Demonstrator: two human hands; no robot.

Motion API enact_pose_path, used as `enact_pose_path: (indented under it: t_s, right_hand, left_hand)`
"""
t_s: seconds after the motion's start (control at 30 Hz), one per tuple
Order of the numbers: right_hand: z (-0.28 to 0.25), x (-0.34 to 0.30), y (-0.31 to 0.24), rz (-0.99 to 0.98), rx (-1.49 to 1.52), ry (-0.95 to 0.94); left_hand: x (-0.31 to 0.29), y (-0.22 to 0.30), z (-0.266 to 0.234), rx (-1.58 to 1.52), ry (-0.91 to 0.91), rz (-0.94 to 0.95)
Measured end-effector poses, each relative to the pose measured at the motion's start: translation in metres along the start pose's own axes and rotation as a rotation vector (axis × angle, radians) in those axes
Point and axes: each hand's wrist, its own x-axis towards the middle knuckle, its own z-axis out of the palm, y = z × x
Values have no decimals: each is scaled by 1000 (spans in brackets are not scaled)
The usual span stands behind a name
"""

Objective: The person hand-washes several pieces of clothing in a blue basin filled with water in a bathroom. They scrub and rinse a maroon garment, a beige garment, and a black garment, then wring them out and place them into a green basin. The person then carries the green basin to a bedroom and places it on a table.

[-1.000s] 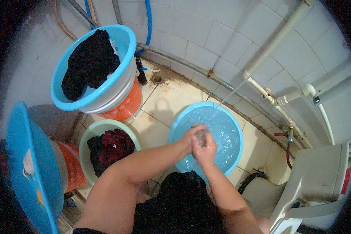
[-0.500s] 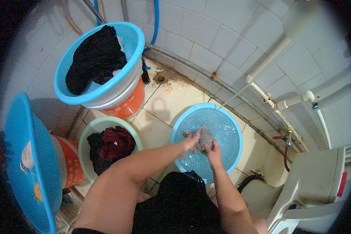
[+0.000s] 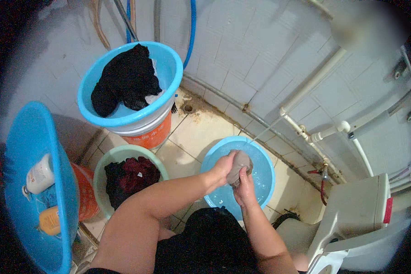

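A small wet grey-brown cloth (image 3: 242, 163) is bunched above the water of a light blue basin (image 3: 272, 182) on the floor. My left hand (image 3: 223, 169) is closed on its left side. From below and to the right, my right hand (image 3: 245, 188) grips it too, thumb across the front. What kind of garment it is, I cannot tell. A thin stream of water (image 3: 266, 130) runs down toward the basin's far edge.
At left, a pale green basin (image 3: 100, 176) holds dark and maroon clothes. Behind it a blue basin (image 3: 176, 77) with black clothing sits on a bucket (image 3: 153, 131). A tilted blue basin (image 3: 61, 182) holds bottles (image 3: 40, 176). A toilet (image 3: 358, 201) stands right.
Both hands have lifted the cloth from near the water's surface and now squeeze it into a tighter bundle. The whole view has shifted a little.
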Motion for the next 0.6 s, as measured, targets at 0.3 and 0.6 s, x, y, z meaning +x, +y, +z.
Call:
enact_pose_path:
  t_s: [0.3, 0.6]
  right_hand:
    - [-10, -9, -128, 157, -1074, -212]
    - [95, -31, -358, -589, -1554, 116]
  left_hand:
    - [-37, 30, 4, 292, 108, 101]
    - [-65, 49, 24, 278, -17, 102]
